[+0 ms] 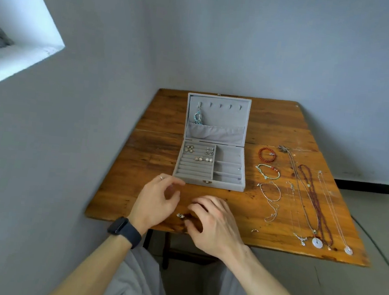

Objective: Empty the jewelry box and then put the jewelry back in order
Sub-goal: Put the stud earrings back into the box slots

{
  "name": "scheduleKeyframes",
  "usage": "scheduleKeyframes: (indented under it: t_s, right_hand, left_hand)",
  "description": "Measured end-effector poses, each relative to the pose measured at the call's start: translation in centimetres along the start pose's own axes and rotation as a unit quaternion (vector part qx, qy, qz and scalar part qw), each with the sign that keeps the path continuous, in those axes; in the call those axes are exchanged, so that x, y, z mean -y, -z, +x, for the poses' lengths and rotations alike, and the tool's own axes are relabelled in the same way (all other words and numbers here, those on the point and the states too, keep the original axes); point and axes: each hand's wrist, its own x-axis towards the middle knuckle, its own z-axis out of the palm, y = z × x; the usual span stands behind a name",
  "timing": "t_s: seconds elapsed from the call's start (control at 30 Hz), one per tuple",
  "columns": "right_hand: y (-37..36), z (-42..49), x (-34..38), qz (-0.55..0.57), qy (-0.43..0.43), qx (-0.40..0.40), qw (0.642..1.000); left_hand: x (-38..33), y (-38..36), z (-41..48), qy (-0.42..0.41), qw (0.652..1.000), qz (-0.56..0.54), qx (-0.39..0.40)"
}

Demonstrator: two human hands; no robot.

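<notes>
The grey jewelry box (209, 183) stands open on the wooden table (155, 148). A blue pendant (198, 118) hangs from a hook in its lid, and several earrings (202, 158) sit in the ring rolls on the left. My left hand (157, 201) hovers in front of the box with fingers loosely curled, holding nothing. My right hand (212, 220) rests with bent fingers over the table's front edge. A small silver piece (180, 215) lies between the two hands. Whether the right fingers pinch anything is hidden.
Three bracelets (268, 171) lie in a column to the right of the box. Several necklaces (312, 196) stretch toward the front right edge, with pendants (317, 243) at their ends. A tiny earring (254, 230) lies near the front. Walls close in on the left and behind.
</notes>
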Motion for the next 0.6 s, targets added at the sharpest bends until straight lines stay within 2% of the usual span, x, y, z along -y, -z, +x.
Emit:
scheduleKeyframes:
  t_s: [0.13, 0.43, 0.6]
  right_hand:
    - [-0.7, 0.3, 1.2, -0.002, 0.005, -0.001, 1.000]
    - [-0.8, 0.2, 2.7, -0.004, -0.022, -0.019, 1.000]
    - [0.4, 0.8, 2.6, 0.001, -0.035, -0.012, 0.999]
  left_hand:
    - [1.5, -0.9, -3.2, 0.049, 0.997, -0.003, 0.064]
    - [2.0, -1.6, -3.9, 0.050, 0.997, 0.025, 0.058]
    - [2.3, -0.5, -3.0, 0.120, 0.989, -0.084, 0.022]
